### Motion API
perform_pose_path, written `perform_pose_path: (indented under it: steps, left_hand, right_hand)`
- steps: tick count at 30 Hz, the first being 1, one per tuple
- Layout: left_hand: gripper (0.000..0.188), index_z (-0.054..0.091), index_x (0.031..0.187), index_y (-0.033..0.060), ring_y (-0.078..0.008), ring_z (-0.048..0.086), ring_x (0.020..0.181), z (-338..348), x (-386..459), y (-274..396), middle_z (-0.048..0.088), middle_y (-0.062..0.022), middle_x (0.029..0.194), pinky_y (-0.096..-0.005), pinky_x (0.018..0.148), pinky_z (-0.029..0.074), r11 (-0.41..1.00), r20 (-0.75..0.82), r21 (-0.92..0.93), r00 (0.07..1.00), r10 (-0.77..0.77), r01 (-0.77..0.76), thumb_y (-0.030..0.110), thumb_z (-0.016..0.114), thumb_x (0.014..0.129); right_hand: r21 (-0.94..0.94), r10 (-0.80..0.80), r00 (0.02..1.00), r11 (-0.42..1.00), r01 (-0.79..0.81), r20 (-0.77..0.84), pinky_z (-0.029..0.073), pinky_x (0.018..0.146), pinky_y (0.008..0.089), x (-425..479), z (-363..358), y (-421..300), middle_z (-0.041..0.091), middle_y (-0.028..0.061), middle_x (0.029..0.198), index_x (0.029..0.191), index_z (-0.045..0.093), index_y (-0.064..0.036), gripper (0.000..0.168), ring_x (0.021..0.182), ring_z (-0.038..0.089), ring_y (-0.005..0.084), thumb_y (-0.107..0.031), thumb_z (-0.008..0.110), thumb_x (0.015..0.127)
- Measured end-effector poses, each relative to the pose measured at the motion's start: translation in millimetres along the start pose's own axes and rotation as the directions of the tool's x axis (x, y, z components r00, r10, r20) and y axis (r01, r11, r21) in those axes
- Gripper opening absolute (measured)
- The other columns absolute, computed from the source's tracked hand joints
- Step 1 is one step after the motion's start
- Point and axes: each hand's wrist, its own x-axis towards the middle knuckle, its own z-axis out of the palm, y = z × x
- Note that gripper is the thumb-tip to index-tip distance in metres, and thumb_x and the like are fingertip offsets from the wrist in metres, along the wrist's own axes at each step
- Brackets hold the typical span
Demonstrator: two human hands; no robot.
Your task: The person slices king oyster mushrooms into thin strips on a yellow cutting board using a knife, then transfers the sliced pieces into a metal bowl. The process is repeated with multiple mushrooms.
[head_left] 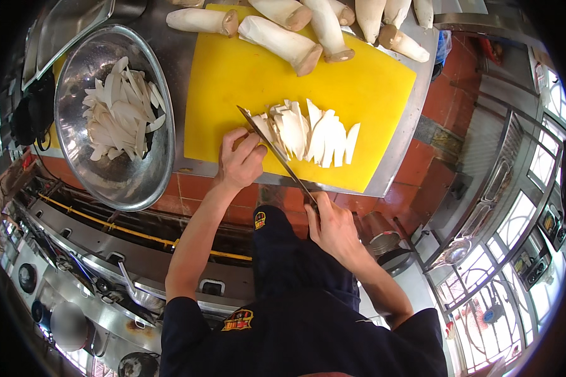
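My right hand is closed around the handle of a kitchen knife, whose long blade slants up and left across the near edge of the yellow cutting board. Against the left side of the blade rests my left hand, fingers curled; whether it holds a piece of mushroom is hidden. Right of the blade lie sliced king oyster mushrooms in a loose row. Whole king oyster mushrooms lie along the board's far edge and beyond it. More slices fill part of a metal bowl on the left.
The board lies on a stainless steel table, whose near edge is just in front of my body. A metal tray stands beyond the bowl. Behind me are a steel cooking range with a yellow pipe, and a metal pot on the tiled floor.
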Motion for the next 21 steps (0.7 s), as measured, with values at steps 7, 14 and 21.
perform_pose_path:
  steps: [7,14,21]
  left_hand:
    - [0.019,0.066,0.091,0.0067,-0.0348,0.059,0.1,-1,5,2,0.066,-0.0087,0.11,-0.0422,0.08,0.053,1.0,0.002,-0.016,1.0,-0.023,0.023,-0.003,0.068,0.075]
    - [0.015,0.066,0.089,0.0062,-0.0346,0.06,0.102,2,4,-1,0.067,-0.0092,0.106,-0.0434,0.082,0.055,0.999,-0.012,-0.024,0.999,-0.046,0.046,-0.002,0.068,0.078]
    - [0.023,0.057,0.114,-0.0006,-0.042,0.058,0.116,2,21,43,0.06,-0.0243,0.127,-0.0483,0.099,0.047,0.86,-0.062,-0.228,0.874,-0.481,0.457,0.005,0.066,0.093]
  right_hand:
    - [-0.114,-0.013,1.0,0.993,0.014,0.015,0.057,0.058,0.0476,29,30,13,0.07,0.0189,0.084,0.106,0.053,-0.003,0.018,0.067,0.069,0.0398,-0.015,0.063,0.099]
    - [0.024,-0.015,0.999,1.0,0.016,-0.039,0.058,0.062,0.045,14,8,3,0.071,0.0187,0.087,0.118,0.056,-0.003,0.026,0.072,0.07,0.0395,-0.015,0.065,0.097]
    - [-0.295,-0.067,0.987,0.955,0.021,-0.146,0.057,0.068,0.041,-33,-75,51,0.068,0.0108,0.093,0.134,0.067,-0.015,0.048,0.076,0.069,0.0296,-0.014,0.074,0.087]
